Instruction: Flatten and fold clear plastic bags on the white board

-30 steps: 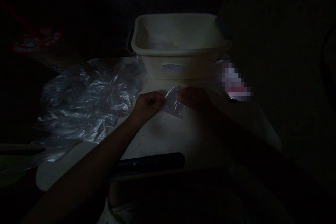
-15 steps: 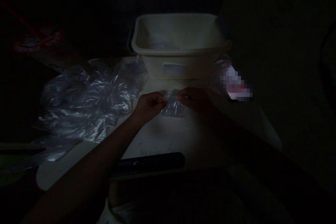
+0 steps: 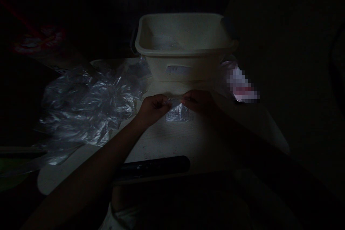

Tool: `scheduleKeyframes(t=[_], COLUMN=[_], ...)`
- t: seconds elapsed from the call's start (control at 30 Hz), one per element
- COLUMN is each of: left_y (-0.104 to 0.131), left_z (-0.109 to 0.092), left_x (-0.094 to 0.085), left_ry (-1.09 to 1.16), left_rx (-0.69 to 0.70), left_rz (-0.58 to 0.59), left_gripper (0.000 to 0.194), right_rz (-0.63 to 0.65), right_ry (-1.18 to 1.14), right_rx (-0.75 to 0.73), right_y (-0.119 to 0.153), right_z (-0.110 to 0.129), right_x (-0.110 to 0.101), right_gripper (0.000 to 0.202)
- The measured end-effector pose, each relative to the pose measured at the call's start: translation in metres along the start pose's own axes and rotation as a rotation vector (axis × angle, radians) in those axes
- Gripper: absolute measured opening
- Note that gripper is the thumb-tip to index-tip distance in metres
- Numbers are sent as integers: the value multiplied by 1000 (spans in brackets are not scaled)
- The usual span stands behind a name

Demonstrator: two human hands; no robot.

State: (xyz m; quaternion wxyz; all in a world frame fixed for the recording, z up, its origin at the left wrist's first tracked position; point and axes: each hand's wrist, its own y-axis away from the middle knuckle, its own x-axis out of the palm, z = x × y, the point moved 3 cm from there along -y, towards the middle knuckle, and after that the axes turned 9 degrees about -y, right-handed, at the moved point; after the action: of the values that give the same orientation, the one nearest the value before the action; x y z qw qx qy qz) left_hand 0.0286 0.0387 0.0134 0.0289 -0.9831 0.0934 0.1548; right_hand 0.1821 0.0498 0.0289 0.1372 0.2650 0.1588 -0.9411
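A small clear plastic bag [image 3: 177, 112] is stretched between my two hands, low over the pale board. My left hand [image 3: 155, 107] pinches its upper left edge with thumb and fingers. On the opposite side my right hand [image 3: 198, 101] grips the upper right edge, its fingers partly lost in the dark. Just behind the hands stands a cream plastic tub [image 3: 185, 63] with a small label on its front; some clear plastic lies inside. The picture is very dim, so whether the bag holds anything cannot be made out.
A big heap of crumpled clear plastic [image 3: 88, 107] covers the board's left side. A long black object [image 3: 156, 166] lies along the near edge of the board [image 3: 161, 143]. Right of the tub is a pinkish-white packet [image 3: 241, 84], partly blurred. A red patterned item [image 3: 40, 39] stands far left.
The small bag has flattened and its lower part now hangs towards me, catching more light. Both hands have barely shifted and keep their hold.
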Motion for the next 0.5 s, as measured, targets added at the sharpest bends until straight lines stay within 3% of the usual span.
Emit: scheduleKeyframes(t=[0.3, 0.5], left_y=[0, -2], left_z=[-1, -1], left_x=[1, 0], left_ry=[-102, -150], left_rx=[57, 53], left_rz=[56, 13], left_gripper=[8, 9], right_rz=[15, 24], right_ry=[-56, -92], right_rx=[8, 31], right_y=[1, 1], right_z=[1, 0], right_x=[1, 3], right_gripper=[16, 17])
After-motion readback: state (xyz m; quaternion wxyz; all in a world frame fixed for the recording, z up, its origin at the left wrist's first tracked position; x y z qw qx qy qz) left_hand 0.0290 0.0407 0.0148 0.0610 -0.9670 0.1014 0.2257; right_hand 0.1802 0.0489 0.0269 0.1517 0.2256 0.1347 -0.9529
